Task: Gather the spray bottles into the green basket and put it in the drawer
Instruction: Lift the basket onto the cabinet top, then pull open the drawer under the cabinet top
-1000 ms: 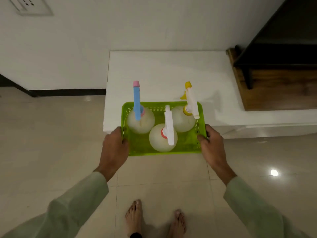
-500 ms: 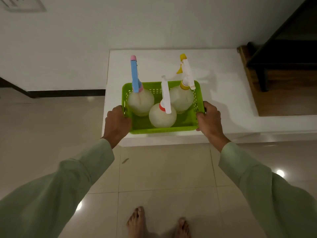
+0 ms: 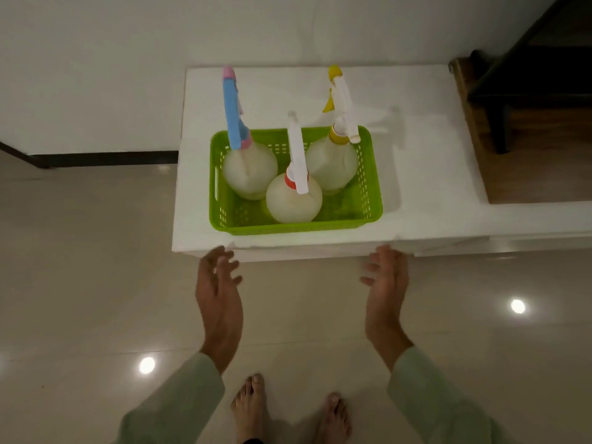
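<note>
The green basket (image 3: 371,174) rests on the white cabinet top (image 3: 426,155), near its front left corner. Three round spray bottles stand upright inside: one with a blue head (image 3: 250,174) at the left, one with a white head and red collar (image 3: 293,201) in front, one with a yellow-capped head (image 3: 333,165) at the right. My left hand (image 3: 219,286) and my right hand (image 3: 386,283) hang open in front of the cabinet's front edge, below the basket, touching nothing. No drawer is seen open.
A wooden shelf with a dark frame (image 3: 525,123) sits on the cabinet at the right. A white wall runs behind. My bare feet (image 3: 288,408) stand on the glossy tiled floor (image 3: 80,283).
The basket went from held over the floor to set down on the cabinet top. Both hands let go of its sides and drew back toward me, fingers now apart.
</note>
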The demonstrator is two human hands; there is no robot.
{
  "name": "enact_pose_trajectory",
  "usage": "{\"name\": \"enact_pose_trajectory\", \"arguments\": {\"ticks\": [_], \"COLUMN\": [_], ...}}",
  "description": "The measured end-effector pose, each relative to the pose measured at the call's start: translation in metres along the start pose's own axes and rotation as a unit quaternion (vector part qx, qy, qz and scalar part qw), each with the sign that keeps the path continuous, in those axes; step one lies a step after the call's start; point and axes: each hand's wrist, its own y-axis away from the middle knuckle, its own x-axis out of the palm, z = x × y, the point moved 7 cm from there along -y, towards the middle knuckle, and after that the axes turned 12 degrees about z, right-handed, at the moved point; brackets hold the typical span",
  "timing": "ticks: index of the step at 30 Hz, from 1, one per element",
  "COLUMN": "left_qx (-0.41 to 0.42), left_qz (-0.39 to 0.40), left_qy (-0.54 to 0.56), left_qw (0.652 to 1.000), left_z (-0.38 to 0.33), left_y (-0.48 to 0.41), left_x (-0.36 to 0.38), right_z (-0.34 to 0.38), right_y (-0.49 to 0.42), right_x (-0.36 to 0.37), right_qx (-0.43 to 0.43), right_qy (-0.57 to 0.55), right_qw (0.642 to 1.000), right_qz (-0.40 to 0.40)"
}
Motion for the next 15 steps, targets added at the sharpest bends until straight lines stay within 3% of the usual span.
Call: {"name": "enact_pose_trajectory", "arguments": {"ticks": [3,5,9,15], "left_qx": [-0.215,-0.298,-0.337,-0.323], "left_qz": [0.005,0.012,0.027,-0.031], "left_qy": [0.134,0.209,0.304,0.422], "left_qw": [0.967,0.931,0.891,0.847], "left_z": [0.094,0.141,0.206,0.268], "left_y": [0.007,0.0,-0.047,-0.116], "left_x": [0.021,0.036,0.065,0.088], "right_z": [-0.096,-0.143,-0.203,-0.255], "right_y": [0.0,-0.008,-0.052,-0.115], "right_x": [0.017,0.033,0.061,0.09], "right_qx": [0.252,0.321,0.326,0.306], "right_qy": [-0.088,-0.147,-0.264,-0.427], "right_qw": [0.963,0.932,0.904,0.846], "right_qz": [0.038,0.077,0.081,0.089]}}
